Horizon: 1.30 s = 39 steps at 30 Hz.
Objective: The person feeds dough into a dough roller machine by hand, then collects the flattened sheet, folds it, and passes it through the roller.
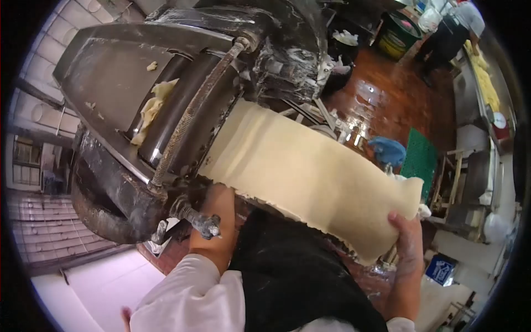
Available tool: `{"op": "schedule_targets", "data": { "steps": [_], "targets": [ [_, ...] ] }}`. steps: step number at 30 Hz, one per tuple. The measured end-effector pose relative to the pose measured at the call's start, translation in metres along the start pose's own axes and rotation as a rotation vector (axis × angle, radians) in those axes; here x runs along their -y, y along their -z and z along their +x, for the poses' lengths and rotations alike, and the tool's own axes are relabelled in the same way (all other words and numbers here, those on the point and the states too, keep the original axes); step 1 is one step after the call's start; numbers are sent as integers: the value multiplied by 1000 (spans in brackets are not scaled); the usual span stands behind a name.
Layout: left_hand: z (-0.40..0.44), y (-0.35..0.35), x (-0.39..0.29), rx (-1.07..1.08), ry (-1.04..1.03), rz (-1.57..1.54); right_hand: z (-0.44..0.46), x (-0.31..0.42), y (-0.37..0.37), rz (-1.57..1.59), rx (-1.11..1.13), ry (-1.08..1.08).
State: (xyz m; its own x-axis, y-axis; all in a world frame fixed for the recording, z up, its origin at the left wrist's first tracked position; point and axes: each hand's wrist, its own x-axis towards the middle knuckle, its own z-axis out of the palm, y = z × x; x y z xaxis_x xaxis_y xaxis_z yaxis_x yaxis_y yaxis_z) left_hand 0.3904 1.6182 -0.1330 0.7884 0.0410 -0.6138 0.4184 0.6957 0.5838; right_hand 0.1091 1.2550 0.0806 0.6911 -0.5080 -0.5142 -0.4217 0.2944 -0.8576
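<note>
Lengthwise, the dough sheet (298, 160) runs from the right-hand edge of the roller machine (191, 119) toward the lower right, crossing in front of the person's dark apron (293, 271). One end meets the machine along its roller side; the free end hangs well out beyond that edge, over the floor (381, 99). The right hand (407, 235) is at this free end, on the end edge between its two corners, thumb lying over the top face and the other fingers out of sight beneath; they appear to be closed on the dough. So the sheet extends from these fingers back up and left to the machine. The left forearm (217, 216) passes under the near long edge close to the machine, making the left hand the nearer one to the rollers; the sheet hides it, so whether its fingers are open cannot be told.
</note>
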Motion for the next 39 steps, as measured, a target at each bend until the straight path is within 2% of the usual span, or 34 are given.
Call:
{"op": "schedule_targets", "data": {
  "steps": [8, 17, 20, 22, 23, 25, 28, 29, 31, 34, 39],
  "targets": [
    [-33, -10, 40, 38, 26, 24, 25, -27, -25, 65, 134, -31],
    [-67, -25, 67, 175, 34, 148, 27, -2, -59, 23, 242, -39],
    [-87, -42, 80, 260, 69, 205, 20, 21, -85, 10, 332, 2],
    [-103, -55, 94, 326, 104, 248, 13, 35, -106, 169, 579, 35],
    [-112, -59, 101, 353, 121, 264, 12, 38, -109, 253, 607, -12],
    [-123, -72, 111, 411, 154, 301, 12, 46, -114, 131, 566, 174],
    [-133, -88, 118, 483, 193, 319, 62, -15, -87, -70, 252, 52],
    [-136, -93, 120, 511, 210, 324, 63, -27, -86, -80, 257, -85],
    [-143, -105, 127, 566, 246, 338, 55, -48, -94, 28, 373, -196],
    [-151, -128, 137, 654, 311, 345, 52, -55, -106, 131, 444, -171],
    [-163, -163, 141, 738, 380, 269, 53, -50, -83, 157, 348, -123]
  ]
}}
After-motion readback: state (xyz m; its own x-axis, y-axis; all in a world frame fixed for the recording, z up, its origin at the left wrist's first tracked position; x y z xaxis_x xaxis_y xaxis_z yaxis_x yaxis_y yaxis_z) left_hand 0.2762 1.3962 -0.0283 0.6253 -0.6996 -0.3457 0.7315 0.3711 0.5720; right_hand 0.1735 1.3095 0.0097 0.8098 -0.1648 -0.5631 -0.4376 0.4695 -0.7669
